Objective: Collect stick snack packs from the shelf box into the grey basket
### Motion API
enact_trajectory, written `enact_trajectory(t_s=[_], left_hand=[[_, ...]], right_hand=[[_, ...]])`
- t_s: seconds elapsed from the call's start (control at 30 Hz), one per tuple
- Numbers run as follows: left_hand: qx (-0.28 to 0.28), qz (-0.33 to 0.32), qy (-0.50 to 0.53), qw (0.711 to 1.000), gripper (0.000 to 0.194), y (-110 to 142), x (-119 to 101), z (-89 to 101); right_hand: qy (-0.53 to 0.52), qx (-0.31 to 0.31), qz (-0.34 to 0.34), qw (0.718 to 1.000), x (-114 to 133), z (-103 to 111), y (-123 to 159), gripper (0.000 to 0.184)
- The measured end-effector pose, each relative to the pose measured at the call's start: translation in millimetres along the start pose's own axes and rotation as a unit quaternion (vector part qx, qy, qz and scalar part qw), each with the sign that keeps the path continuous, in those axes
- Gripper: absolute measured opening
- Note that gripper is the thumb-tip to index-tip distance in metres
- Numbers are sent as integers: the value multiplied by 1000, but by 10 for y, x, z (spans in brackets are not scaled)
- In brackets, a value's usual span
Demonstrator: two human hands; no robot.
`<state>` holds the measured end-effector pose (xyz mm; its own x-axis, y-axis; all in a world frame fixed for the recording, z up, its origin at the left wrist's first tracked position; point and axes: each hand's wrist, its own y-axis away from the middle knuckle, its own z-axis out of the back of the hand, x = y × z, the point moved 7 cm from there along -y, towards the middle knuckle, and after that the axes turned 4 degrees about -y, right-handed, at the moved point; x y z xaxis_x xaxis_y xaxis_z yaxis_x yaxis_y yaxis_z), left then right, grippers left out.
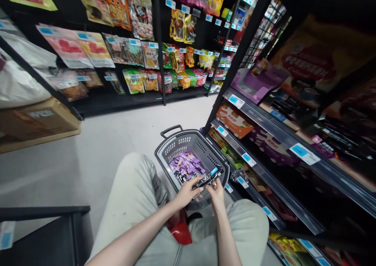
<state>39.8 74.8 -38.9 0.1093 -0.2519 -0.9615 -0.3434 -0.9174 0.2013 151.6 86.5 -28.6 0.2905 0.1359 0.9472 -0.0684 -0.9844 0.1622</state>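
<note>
Forearms [141, 230], knees [133, 174]; left hand [188, 191], right hand [216, 190] gripping black packet [208, 177] over basket [198, 145] (shelf [268, 126] alongside)

Shelf [277, 131] blocks right of basket [195, 142] (floor [126, 133] opens left).

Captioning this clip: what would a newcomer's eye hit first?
The gray basket, low center, with its heap of purple packets. Over its near end, the left hand and right hand hold shiny black packaging. Then the orange bag on the upper-left rack.
</note>
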Motion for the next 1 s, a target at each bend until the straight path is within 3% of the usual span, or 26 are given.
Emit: enact_trajectory(t_s=[0.3,0.57,0.7,0.9,1.0], left_hand=[[28,18,31,999,26,-8,-1,-27],[67,40,31,996,27,-37,57,-72],[62,11,-8,998,21,-53,57,-70],[-22,-45,-170,984,22,-68,-25,56],[-24,-54,-229,972,24,-62,-55,69]], right_hand=[[5,-15,50,999,-38,92,-24,35],[44,-68,60,995,-55,153,3,23],[36,-81,45,995,-61,156,5,22],[-11,-35,16,999,-142,63,-23,42],[-30,-31,39,998,-166,74,-41,49]])
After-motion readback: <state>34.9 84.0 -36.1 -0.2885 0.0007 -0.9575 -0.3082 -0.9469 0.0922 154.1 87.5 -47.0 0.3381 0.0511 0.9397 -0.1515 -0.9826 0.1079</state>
